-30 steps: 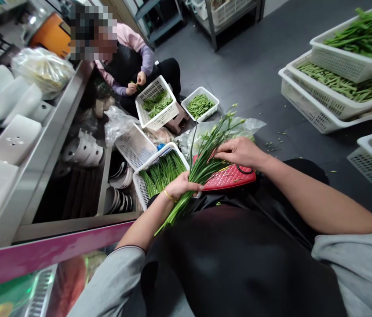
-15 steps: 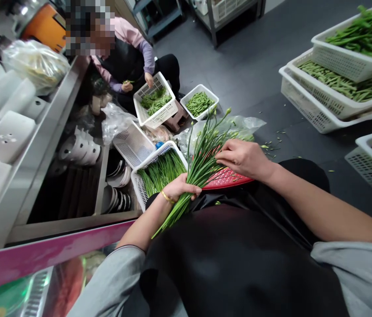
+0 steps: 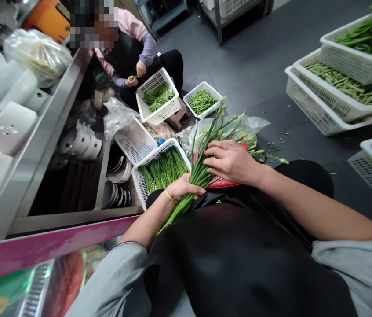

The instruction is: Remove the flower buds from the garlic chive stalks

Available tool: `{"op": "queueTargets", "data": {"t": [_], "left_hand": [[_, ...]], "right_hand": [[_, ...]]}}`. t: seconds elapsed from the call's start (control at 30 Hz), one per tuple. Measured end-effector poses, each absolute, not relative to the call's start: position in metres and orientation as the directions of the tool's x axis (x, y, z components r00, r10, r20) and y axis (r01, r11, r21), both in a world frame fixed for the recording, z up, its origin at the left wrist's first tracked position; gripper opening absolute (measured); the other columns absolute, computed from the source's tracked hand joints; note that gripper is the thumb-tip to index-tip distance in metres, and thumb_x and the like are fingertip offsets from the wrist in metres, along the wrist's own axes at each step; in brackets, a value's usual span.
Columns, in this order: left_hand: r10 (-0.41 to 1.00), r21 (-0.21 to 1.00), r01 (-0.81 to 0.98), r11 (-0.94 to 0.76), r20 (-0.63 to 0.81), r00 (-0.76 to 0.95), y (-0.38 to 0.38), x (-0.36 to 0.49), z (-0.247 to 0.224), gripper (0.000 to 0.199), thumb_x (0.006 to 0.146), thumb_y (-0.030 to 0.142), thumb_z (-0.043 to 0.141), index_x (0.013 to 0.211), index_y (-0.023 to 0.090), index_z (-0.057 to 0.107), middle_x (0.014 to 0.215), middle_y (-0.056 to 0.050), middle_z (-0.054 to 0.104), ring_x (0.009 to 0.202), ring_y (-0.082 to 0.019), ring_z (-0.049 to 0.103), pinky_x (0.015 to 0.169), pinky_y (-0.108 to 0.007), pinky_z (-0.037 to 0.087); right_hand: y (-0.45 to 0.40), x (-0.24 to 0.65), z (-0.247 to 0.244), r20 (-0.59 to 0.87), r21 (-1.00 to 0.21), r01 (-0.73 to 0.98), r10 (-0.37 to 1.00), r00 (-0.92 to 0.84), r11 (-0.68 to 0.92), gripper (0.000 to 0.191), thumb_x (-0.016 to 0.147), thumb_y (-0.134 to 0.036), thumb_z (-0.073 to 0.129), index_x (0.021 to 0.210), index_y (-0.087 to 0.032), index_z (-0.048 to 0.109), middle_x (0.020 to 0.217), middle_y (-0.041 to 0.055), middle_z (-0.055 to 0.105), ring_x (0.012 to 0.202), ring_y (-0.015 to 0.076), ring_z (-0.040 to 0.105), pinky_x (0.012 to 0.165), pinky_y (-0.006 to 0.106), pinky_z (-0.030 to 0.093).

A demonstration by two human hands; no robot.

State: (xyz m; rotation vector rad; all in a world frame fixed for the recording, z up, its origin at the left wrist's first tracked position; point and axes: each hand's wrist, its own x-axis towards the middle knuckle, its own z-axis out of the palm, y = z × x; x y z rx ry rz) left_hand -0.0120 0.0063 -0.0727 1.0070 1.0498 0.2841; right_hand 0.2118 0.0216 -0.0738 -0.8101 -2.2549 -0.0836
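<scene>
1. Green stems (image 3: 202, 164), some tipped with pale buds, form a loose bunch in front of the person, slanting up and away from the black apron (image 3: 232, 259).
2. Left hand (image 3: 186, 186): clamped around the bunch near its lower end, thumb laid across the top; a yellow bracelet (image 3: 170, 196) circles the wrist.
3. Right hand (image 3: 230, 160): back turned upward over the upper part of the bunch, fingers a little apart (the thumb is out of sight, so I cannot tell whether it pinches any stem).
4. Beneath that hand shows a red object (image 3: 222, 182), mostly covered.
5. Just beside the left hand sits a white basket (image 3: 140, 186) holding a thick layer of similar greens (image 3: 164, 169).
6. Beyond the bunch, a clear plastic bag (image 3: 259, 123) lies crumpled, near scattered green bits on the dark floor (image 3: 252, 66).
7. Across from the person, a co-worker (image 3: 125, 48) holds a small green piece in both hands, behind a tilted basket (image 3: 163, 116).
8. On the right, stacked baskets (image 3: 347, 67) carry green pods (image 3: 347, 80).
</scene>
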Motion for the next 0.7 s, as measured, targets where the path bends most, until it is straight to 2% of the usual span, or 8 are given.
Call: {"op": "queueTargets", "data": {"t": [0.1,0.23,0.33,0.5,0.6,0.7], "left_hand": [[0.669,0.820,0.196,0.538,-0.557,0.492,0.003,-0.012,-0.071,0.041,0.049,0.028,0.085,0.074,0.010,0.058,0.057,0.002,0.060,0.042,-0.008,0.051,0.040,-0.021,0.039],[0.717,0.841,0.161,0.517,-0.528,0.455,-0.001,-0.014,-0.074,0.045,0.048,0.029,0.086,0.076,0.011,0.055,0.054,0.004,0.057,0.041,-0.008,0.050,0.041,-0.020,0.038],[0.762,0.849,0.118,0.515,-0.516,0.392,-0.002,-0.013,-0.076,0.049,0.047,0.028,0.086,0.081,0.012,0.054,0.056,0.005,0.058,0.040,-0.008,0.050,0.041,-0.020,0.038],[0.806,0.870,0.094,0.484,-0.485,0.339,-0.003,-0.010,-0.074,0.050,0.048,0.027,0.086,0.083,0.012,0.054,0.057,0.005,0.059,0.040,-0.008,0.050,0.042,-0.021,0.040],[0.797,0.874,0.112,0.473,-0.479,0.368,-0.005,-0.008,-0.074,0.048,0.049,0.028,0.085,0.084,0.012,0.057,0.057,0.005,0.057,0.041,-0.007,0.049,0.042,-0.021,0.040],[0.781,0.870,0.120,0.479,-0.484,0.394,-0.006,-0.008,-0.074,0.052,0.048,0.028,0.085,0.089,0.011,0.058,0.058,0.005,0.058,0.043,-0.008,0.050,0.043,-0.022,0.041]], "right_hand": [[0.022,0.207,-0.085,0.639,-0.142,0.550,0.501,-0.584,0.823,0.023,0.093,-0.029,0.053,0.097,-0.019,0.072,0.095,0.0065,0.073,0.099,0.0236,0.061,0.086,0.040,0.039],[0.019,0.213,-0.090,0.632,-0.227,0.524,0.534,-0.562,0.821,0.024,0.093,-0.033,0.052,0.094,-0.023,0.073,0.084,0.0022,0.073,0.100,0.0225,0.061,0.103,0.047,0.029],[0.013,0.213,-0.087,0.639,-0.256,0.533,0.555,-0.533,0.807,0.023,0.092,-0.030,0.053,0.088,-0.023,0.074,0.084,0.0024,0.073,0.100,0.0217,0.062,0.106,0.049,0.027],[0.011,0.208,-0.089,0.662,-0.287,0.531,0.566,-0.492,0.797,0.022,0.091,-0.028,0.054,0.080,-0.021,0.072,0.081,0.0029,0.073,0.082,0.0183,0.063,0.100,0.042,0.038],[0.017,0.205,-0.091,0.632,-0.351,0.552,0.626,-0.456,0.756,0.022,0.093,-0.029,0.052,0.092,-0.018,0.071,0.083,0.0053,0.074,0.074,0.0168,0.063,0.088,0.036,0.043],[0.023,0.200,-0.091,0.584,-0.306,0.610,0.650,-0.486,0.731,0.022,0.091,-0.028,0.054,0.101,-0.016,0.070,0.081,0.0072,0.073,0.071,0.0182,0.063,0.076,0.034,0.040]]}}
